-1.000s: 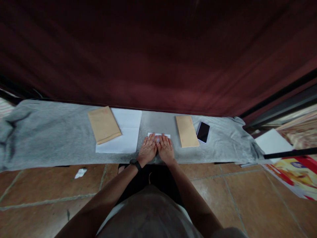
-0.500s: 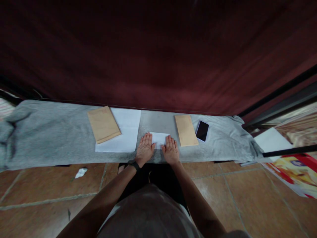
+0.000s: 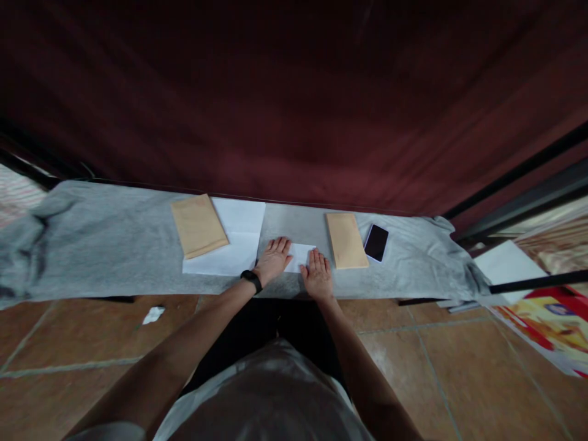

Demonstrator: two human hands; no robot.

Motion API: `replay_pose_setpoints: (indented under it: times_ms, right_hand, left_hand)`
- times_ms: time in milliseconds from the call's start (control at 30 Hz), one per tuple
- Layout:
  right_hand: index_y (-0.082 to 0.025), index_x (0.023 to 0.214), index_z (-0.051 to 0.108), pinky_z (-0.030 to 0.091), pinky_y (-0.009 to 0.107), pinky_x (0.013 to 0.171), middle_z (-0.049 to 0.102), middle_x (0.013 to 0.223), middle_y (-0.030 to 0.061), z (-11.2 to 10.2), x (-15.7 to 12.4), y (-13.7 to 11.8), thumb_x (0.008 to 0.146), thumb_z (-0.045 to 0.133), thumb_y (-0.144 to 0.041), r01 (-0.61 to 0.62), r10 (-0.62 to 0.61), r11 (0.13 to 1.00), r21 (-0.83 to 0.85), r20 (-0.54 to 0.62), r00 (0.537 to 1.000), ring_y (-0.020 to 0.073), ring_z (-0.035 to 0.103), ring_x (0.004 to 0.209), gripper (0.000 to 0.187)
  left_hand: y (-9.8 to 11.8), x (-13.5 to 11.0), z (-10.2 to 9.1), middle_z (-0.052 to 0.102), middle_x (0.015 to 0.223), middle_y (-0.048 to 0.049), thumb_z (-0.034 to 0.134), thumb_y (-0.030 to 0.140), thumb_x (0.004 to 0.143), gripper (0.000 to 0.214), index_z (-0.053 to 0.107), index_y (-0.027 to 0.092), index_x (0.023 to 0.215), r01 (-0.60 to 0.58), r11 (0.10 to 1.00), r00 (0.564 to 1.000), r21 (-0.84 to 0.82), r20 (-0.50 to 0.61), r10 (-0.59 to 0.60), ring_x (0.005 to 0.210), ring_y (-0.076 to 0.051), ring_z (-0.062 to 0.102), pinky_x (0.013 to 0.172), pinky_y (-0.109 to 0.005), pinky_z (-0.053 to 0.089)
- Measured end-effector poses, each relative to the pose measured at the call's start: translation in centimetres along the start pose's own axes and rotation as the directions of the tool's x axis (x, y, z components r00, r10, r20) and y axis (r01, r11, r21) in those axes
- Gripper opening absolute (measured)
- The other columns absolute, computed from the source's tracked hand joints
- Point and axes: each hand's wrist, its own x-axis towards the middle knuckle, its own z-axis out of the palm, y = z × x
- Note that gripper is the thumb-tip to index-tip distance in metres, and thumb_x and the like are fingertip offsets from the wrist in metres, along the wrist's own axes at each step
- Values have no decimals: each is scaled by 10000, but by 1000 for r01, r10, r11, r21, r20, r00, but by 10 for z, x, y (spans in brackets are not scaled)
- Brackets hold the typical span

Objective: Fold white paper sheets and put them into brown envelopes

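A small folded piece of white paper (image 3: 299, 257) lies flat on the grey cloth between my hands. My left hand (image 3: 274, 260) rests palm down over its left end, fingers stretched out. On its right end my right hand (image 3: 318, 275) lies flat, fingers pointing away from me and the thumb toward the middle. To the left are larger white sheets (image 3: 241, 239), partly covered by a brown envelope (image 3: 200, 226). Another brown envelope (image 3: 348, 241) lies just right of my right hand.
A phone (image 3: 376, 242) with a dark screen sits beside the right envelope. Grey cloth (image 3: 105, 239) covers the long narrow surface, and a dark red curtain-like sheet (image 3: 294, 122) rises behind it. A crumpled white scrap (image 3: 153, 315) lies on the tiled floor, and a colourful box (image 3: 551, 324) stands at right.
My left hand has shifted slightly up and turned toward the right on the folded paper. The right hand stays nearly in place. The view has moved a little.
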Motion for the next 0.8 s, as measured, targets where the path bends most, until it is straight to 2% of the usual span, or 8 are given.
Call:
replay_pose_setpoints:
  times_ms: [200, 467, 667, 800]
  right_hand:
    - [-39, 1538, 351, 311, 509, 1168, 422, 1554, 229, 1, 0, 2, 1054, 350, -414, 3, -3, 1000, -18, 8, 1000, 317, 414, 1429, 613]
    - [-34, 1539, 351, 309, 491, 1180, 408, 1563, 223, -1, 1, 0, 1048, 387, -410, -9, 11, 999, -50, 41, 999, 307, 391, 1449, 620]
    - [-28, 1540, 348, 309, 488, 1180, 418, 1557, 221, 2, 0, 1, 1051, 366, -417, -8, 10, 999, -53, 36, 999, 307, 392, 1448, 625]
    - [-46, 1544, 347, 314, 503, 1170, 423, 1554, 222, 3, -1, 2, 1049, 354, -423, -6, 6, 1000, -22, 6, 1000, 312, 408, 1436, 622]
  left_hand:
    - [-1, 16, -12, 580, 1371, -179, 485, 283, 972, 432, 537, 110, 1364, -36, 999, 998, 27, 54, 34, 1290, -302, 509, 1079, -418, 385]
    - [-16, 35, -21, 617, 1282, -144, 657, 286, 889, 318, 623, 167, 1182, -26, 997, 990, -77, 138, 36, 1243, -288, 536, 1054, -396, 391]
    - [-28, 49, -16, 673, 1184, -131, 747, 329, 799, 351, 658, 165, 1096, 10, 993, 992, -117, 129, 6, 1172, -288, 589, 1031, -380, 421]
    - [-34, 51, -11, 717, 1120, -108, 739, 278, 774, 264, 690, 174, 1011, 15, 988, 998, -156, 70, -4, 1129, -266, 628, 1010, -353, 448]
